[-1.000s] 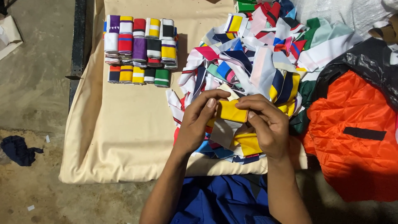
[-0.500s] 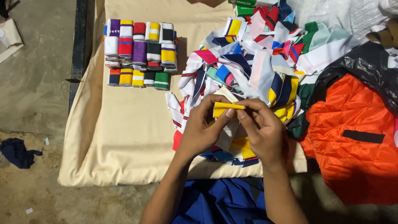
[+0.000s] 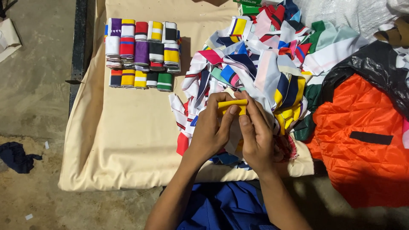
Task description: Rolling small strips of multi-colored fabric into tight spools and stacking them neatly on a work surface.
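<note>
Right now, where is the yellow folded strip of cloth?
In the head view the yellow folded strip is near the centre, pinched between the left hand and the right hand, just in front of the loose pile of coloured strips.

yellow folded fabric strip (image 3: 232, 106): mostly being covered by the left hand (image 3: 211, 130) and right hand (image 3: 255, 138); only its top edge is showing
loose heap of multicoloured striped fabric strips (image 3: 264, 72): lower part is hiding behind both hands; top is running off the frame
orange quilted cloth (image 3: 362, 140): right side is being cut by the edge
stacked folded strips (image 3: 142, 53): lower layers are lying hidden, patterns too small to tell
</note>
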